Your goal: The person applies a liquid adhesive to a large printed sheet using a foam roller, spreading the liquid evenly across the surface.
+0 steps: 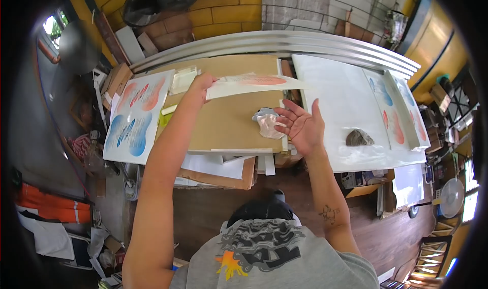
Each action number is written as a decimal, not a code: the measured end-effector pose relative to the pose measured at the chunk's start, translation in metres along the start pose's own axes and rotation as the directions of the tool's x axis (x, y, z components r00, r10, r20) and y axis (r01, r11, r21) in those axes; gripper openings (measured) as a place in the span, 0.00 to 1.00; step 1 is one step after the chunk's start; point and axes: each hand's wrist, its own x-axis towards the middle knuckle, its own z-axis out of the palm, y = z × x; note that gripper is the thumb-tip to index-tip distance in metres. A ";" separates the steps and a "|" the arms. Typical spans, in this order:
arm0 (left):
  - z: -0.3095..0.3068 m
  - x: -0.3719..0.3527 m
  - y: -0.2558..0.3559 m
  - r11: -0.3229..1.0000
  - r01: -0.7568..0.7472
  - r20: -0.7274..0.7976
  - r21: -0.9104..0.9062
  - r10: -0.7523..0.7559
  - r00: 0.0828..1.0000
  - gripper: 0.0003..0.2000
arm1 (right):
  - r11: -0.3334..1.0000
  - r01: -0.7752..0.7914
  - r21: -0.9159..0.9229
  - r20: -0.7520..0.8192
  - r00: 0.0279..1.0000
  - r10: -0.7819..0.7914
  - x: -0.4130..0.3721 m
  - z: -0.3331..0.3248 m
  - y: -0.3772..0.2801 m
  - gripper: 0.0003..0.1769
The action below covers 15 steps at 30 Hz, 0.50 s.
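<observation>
My left hand (pixel 204 85) pinches the left end of a white printed sheet (pixel 254 85), which is held up above the brown board (pixel 229 131) and shows a reddish print. The right end of the sheet hangs free. Palm up with fingers spread, my right hand (pixel 304 126) holds nothing and is beside a crumpled pale cloth (pixel 269 123) on the board. White sheets with red and blue prints (pixel 134 116) lie on the left. To the right, a dark lump (pixel 359 137) rests on a white, plastic-covered panel (pixel 330 95).
Long metal strips (pixel 274 40) run along the back of the table. A clear tray (pixel 184 80) and a yellow item (pixel 166 117) lie near my left arm. More printed sheets (pixel 389 106) are at the far right, with a fan (pixel 451 197) below them.
</observation>
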 end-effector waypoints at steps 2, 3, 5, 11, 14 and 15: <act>0.026 -0.014 -0.005 0.995 0.098 -0.139 0.004 -0.096 0.986 0.14 | 0.999 0.027 -0.022 -0.023 0.999 -0.028 -0.010 0.013 -0.002 0.43; 0.039 -0.025 -0.007 0.995 0.096 -0.127 0.013 -0.094 0.987 0.14 | 0.985 0.022 -0.170 -0.033 0.999 -0.028 -0.014 0.014 -0.001 0.44; 0.062 -0.046 -0.010 0.993 0.110 -0.168 -0.041 -0.116 0.979 0.15 | 0.963 -0.039 -0.266 -0.096 0.995 0.013 -0.021 0.024 0.001 0.33; 0.097 -0.017 -0.106 0.938 0.014 0.146 -0.346 0.040 0.988 0.15 | 0.966 -0.113 -0.234 -0.329 0.944 0.031 -0.026 0.008 0.009 0.25; 0.134 -0.086 -0.158 0.950 -0.004 0.084 -0.311 0.032 0.996 0.20 | 0.955 -0.117 -0.274 -0.366 0.930 0.009 -0.030 -0.047 0.018 0.20; 0.151 -0.139 -0.162 0.961 0.065 0.072 -0.270 -0.047 0.996 0.20 | 0.930 -0.133 -0.342 -0.383 0.924 -0.009 -0.038 -0.059 0.017 0.18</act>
